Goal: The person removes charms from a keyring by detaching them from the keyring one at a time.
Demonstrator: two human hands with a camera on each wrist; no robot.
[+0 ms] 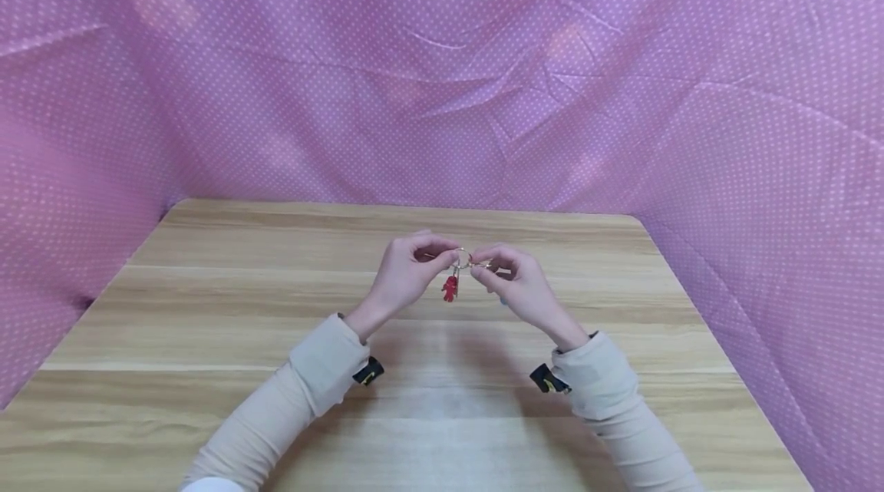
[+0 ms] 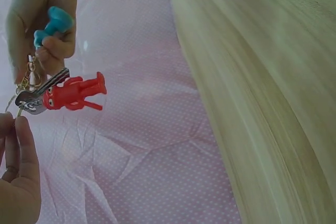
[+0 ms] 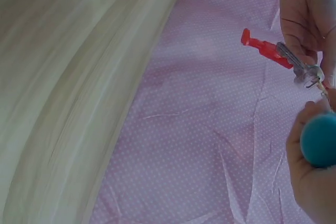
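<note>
My left hand (image 1: 406, 271) pinches a thin gold-coloured key ring (image 1: 470, 253) between thumb and fingertips. A small red figure (image 1: 450, 289) hangs from it beside silver keys (image 2: 38, 99), whose exact number is hidden by overlap. Facing it, my right hand (image 1: 519, 283) pinches the ring's other side, where a gold chain (image 2: 32, 72) with a clasp is gathered. A blue-green charm (image 2: 59, 20) on that chain lies against the curled fingers of my right hand; in the right wrist view its rounded end (image 3: 319, 140) shows. Both hands are raised above the table.
A light wood-grain table (image 1: 242, 300) spreads beneath both hands. Pink dotted cloth (image 1: 442, 93) hangs behind it and along both sides. A small black device (image 1: 369, 371) sits at the left cuff, and a similar one (image 1: 550, 379) at the right cuff.
</note>
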